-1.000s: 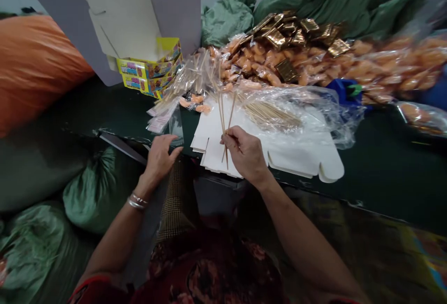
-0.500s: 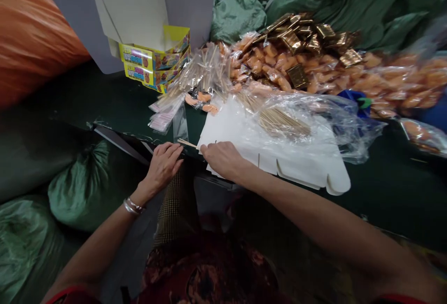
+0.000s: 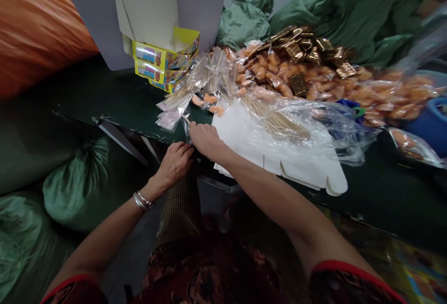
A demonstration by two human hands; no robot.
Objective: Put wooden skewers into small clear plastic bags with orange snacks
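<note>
Our right hand [image 3: 206, 139] pinches a wooden stick [image 3: 186, 119] at a clear plastic sleeve [image 3: 186, 130]; our loosely curled left hand [image 3: 174, 164] lies at seven o'clock. The stick appears to need seating.

Silver bangles [image 3: 141, 200], red-trimmed dark floral sleeves [image 3: 349, 281]

Right hand [image 3: 206, 140] pinching a clear plastic sleeve [image 3: 186, 131], apparently around a wooden stick [image 3: 186, 119], left hand [image 3: 173, 164] just below.

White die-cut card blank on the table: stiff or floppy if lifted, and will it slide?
The white die-cut card blank is probably light and fairly stiff, since its flaps lie flat with crisp edges. It will likely bend along its cut fold lines. Its smooth underside may slide easily on the dark tabletop when pushed.
</note>
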